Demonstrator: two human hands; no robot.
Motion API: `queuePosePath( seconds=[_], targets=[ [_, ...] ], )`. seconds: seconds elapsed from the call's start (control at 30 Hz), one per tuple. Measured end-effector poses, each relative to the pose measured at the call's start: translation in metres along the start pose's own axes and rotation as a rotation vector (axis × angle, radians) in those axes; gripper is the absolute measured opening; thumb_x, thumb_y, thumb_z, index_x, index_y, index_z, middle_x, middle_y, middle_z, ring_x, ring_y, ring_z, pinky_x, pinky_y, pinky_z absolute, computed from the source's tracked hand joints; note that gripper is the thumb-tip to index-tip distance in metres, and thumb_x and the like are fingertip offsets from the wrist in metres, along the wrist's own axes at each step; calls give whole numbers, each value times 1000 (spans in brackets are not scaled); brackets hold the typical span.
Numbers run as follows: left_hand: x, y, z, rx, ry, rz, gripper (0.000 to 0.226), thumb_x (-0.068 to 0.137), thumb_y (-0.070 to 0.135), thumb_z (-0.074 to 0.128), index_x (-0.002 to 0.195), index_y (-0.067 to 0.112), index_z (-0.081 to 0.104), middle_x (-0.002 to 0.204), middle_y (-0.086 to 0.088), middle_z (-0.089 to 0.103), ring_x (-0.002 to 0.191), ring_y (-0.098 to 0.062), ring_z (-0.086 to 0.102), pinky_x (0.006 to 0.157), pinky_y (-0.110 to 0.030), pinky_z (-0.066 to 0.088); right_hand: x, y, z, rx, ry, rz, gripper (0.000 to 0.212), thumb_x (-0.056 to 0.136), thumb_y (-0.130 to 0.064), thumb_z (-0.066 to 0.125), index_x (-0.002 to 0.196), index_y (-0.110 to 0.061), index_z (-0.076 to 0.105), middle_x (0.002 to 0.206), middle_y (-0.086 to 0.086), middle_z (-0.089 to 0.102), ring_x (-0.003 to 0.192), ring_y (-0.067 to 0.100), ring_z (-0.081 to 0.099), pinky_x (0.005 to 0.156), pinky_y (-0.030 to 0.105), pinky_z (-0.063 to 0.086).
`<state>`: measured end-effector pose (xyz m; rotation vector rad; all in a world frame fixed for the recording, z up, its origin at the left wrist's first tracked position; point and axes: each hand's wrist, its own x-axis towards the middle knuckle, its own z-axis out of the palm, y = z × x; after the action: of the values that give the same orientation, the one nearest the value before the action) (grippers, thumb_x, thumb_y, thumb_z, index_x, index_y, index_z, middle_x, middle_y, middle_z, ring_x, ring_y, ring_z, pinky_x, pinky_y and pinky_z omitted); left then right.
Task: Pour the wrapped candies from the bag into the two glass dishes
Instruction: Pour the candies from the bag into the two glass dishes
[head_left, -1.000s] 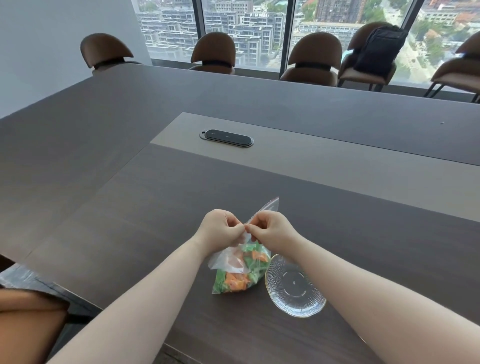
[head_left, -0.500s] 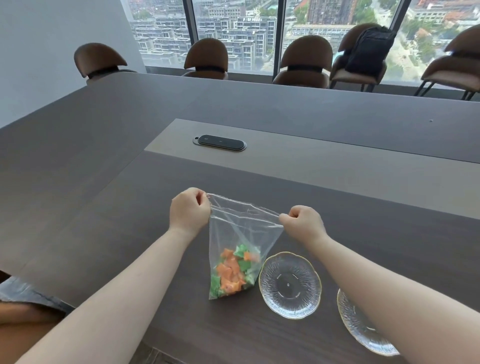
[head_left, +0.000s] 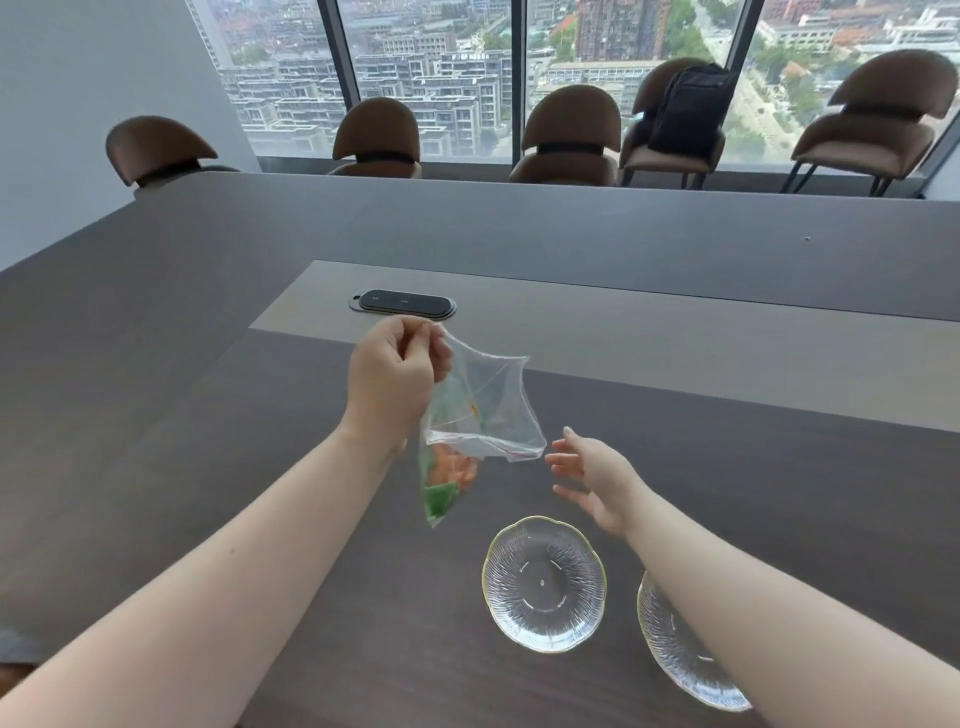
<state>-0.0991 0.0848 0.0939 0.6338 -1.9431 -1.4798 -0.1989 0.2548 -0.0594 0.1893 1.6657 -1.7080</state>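
A clear plastic bag (head_left: 483, 410) hangs in the air, its mouth spread open, with orange and green wrapped candies (head_left: 447, 475) bunched at its lower end. My left hand (head_left: 397, 379) pinches the bag's top corner and holds it up. My right hand (head_left: 592, 478) is open just right of the bag's mouth, fingers spread, holding nothing. Below the bag stand two empty ribbed glass dishes with gold rims: one (head_left: 544, 582) in front of me, the other (head_left: 675, 654) further right, partly hidden by my right forearm.
All of this is on a long dark conference table (head_left: 156, 415) with a paler centre strip. A black oval power hatch (head_left: 404, 303) lies beyond the bag. Brown chairs (head_left: 569, 137) line the far side by the windows; one holds a black backpack (head_left: 688, 111).
Both hands pulled the bag open. Then my right hand let go of the bag and my left hand lifted it higher off the table.
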Motion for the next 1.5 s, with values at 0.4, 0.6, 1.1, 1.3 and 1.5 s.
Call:
queuePosePath(
  seconds=[0.4, 0.6, 1.1, 1.3, 1.5],
  targets=[
    [0, 19, 31, -28, -167, -11, 25, 94, 11, 44, 75, 19, 58, 69, 2, 62, 55, -3, 59, 61, -18, 49, 5, 20, -18, 416, -340, 261, 84, 77, -79, 29, 113, -15, 70, 118, 5, 62, 102, 22, 60, 113, 46, 31],
    [-4, -5, 26, 38, -202, -78, 22, 93, 11, 47, 78, 18, 62, 66, 8, 67, 62, -5, 65, 70, -26, 52, 10, 29, -57, 459, -283, 289, 76, 78, -73, 44, 121, -14, 64, 114, 9, 65, 97, 24, 61, 106, 39, 42],
    [-26, -102, 20, 566, -335, -268, 19, 75, 11, 71, 64, 23, 63, 73, -5, 67, 67, -20, 57, 71, -26, 46, 2, 25, -102, 266, -221, 106, 62, 77, -43, 71, 122, -1, 58, 112, 21, 68, 100, 37, 66, 93, 55, 51],
    [-46, -123, 26, 609, -417, -329, 22, 72, 11, 71, 58, 28, 64, 65, 5, 67, 69, -19, 63, 78, -32, 52, -10, 14, -93, -3, -35, -76, 39, 81, -24, 71, 111, -4, 55, 92, 13, 67, 72, 23, 68, 67, 37, 59],
    [-64, -145, 33, 646, -441, -406, 22, 69, 10, 66, 54, 26, 64, 54, 10, 62, 60, -13, 57, 63, -25, 44, -20, 3, -84, -196, 30, -200, 24, 74, -16, 77, 77, -19, 53, 80, 8, 65, 70, 24, 67, 71, 43, 58]
  ],
)
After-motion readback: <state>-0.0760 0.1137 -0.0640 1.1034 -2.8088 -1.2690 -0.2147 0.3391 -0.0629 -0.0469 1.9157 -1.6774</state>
